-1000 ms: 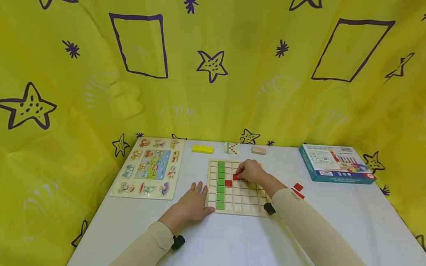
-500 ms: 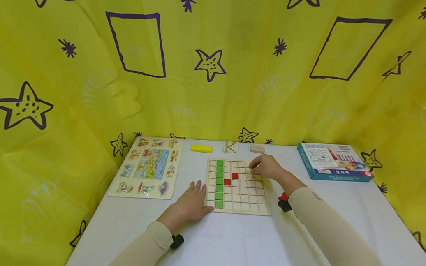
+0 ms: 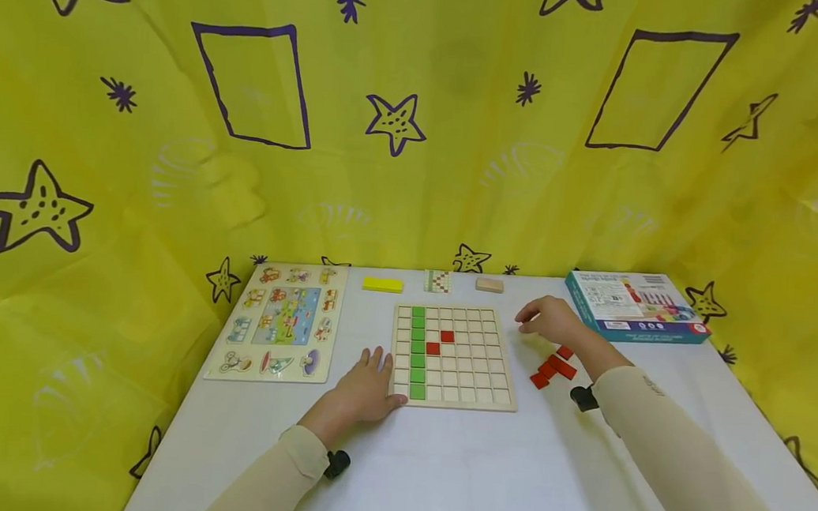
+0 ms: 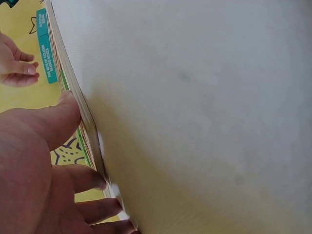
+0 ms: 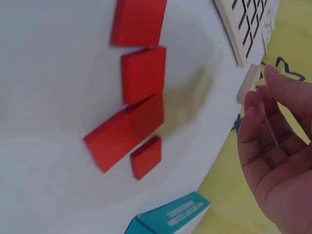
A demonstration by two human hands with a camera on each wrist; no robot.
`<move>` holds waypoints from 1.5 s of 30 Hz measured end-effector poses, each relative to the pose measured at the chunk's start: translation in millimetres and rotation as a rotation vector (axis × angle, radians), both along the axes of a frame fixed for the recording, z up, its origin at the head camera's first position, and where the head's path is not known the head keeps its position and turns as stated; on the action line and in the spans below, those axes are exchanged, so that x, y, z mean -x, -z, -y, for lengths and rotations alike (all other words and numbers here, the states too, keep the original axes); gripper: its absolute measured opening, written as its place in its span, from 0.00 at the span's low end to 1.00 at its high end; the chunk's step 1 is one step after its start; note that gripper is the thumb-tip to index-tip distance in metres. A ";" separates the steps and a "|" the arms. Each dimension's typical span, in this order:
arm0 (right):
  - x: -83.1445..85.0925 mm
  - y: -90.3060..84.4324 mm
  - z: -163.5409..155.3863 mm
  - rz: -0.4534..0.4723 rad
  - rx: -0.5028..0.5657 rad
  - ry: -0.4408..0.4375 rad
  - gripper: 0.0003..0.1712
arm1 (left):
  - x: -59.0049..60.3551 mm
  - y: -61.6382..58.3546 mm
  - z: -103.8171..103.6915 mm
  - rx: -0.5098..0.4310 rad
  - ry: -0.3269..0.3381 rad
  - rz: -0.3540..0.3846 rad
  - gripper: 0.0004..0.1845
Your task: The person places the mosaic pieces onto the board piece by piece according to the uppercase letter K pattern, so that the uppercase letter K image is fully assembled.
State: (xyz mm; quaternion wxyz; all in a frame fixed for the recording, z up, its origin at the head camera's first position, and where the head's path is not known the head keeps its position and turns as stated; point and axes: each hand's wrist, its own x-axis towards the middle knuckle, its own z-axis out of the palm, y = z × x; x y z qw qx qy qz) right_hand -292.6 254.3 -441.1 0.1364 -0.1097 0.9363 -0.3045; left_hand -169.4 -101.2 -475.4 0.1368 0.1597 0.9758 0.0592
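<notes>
A wooden grid board (image 3: 455,356) lies on the white table (image 3: 437,463), with a green column (image 3: 416,349) and two red squares (image 3: 440,342) in it. My left hand (image 3: 364,388) rests flat on the table, fingers spread, thumb against the board's left edge (image 4: 83,109). My right hand (image 3: 550,318) hovers right of the board with relaxed fingers (image 5: 265,126), holding nothing. Loose red tiles (image 3: 553,366) lie just below it; the right wrist view shows these red tiles (image 5: 139,95) close up.
A picture puzzle board (image 3: 279,319) lies at the left. Along the back stand a yellow block (image 3: 382,284), a small pattern card (image 3: 438,281) and a wooden block (image 3: 489,285). A teal box (image 3: 635,306) sits at the back right. Yellow cloth surrounds the table.
My right hand left the red square in the grid and moved right, off the board, to above the loose red tiles. The left hand stayed put.
</notes>
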 end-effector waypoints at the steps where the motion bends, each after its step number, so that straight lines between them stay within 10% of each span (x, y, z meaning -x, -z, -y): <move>1: -0.1 0.0 -3.8 0.008 -0.002 0.007 0.13 | 0.2 0.1 0.3 -0.002 -0.002 0.002 0.45; 45: -12.7 21.2 -62.3 0.166 -0.015 0.113 0.08 | 3.4 8.6 4.3 0.002 0.027 -0.024 0.45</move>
